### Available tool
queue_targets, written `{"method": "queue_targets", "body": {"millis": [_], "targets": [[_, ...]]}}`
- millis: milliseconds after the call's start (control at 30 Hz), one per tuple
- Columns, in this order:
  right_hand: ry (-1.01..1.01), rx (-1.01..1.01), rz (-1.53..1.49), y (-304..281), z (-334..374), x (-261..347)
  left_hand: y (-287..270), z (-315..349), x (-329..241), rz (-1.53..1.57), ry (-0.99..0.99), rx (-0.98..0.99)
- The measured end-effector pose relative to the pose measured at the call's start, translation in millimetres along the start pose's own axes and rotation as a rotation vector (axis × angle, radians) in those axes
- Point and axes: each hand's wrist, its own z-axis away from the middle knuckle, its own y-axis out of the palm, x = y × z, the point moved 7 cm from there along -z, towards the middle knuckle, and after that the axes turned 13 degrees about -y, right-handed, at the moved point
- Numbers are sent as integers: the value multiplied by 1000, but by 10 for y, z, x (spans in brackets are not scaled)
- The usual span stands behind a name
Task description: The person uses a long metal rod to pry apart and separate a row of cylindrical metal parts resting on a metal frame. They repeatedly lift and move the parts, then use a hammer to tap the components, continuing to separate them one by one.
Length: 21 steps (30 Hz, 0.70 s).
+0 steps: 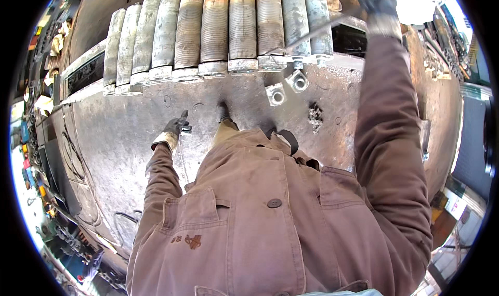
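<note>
Rollers line up side by side; a long rod slants over their right end, wanting firm control from the blurred right hand, seemingly closed round it. The left hand, part-open, empty, belongs well clear.

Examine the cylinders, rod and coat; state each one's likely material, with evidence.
Cylinders: probably steel, dull, some ribbed; orange-brown, rust-like patches suggest it.
Rod: likely metal, thin and greyish, though blur leaves its finish open.
Coat: matte brown woven cloth, apparently; creases and stitched seams show.
</note>
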Motion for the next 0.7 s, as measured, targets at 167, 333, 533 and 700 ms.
{"method": "queue_targets", "body": {"millis": [167, 333, 533, 700], "targets": [[12, -146, -218, -1608, 754, 149, 630, 87, 976, -1, -198, 5], [32, -40, -141, -929, 1274, 598, 988, 434, 1504, -42, -395, -11], [-94, 368, -100, 456, 963, 1611, 522, 322, 862, 225, -53, -52], [-224, 304, -43, 1530, 1245, 2165, 299, 419, 138, 136, 128, 13]]}}
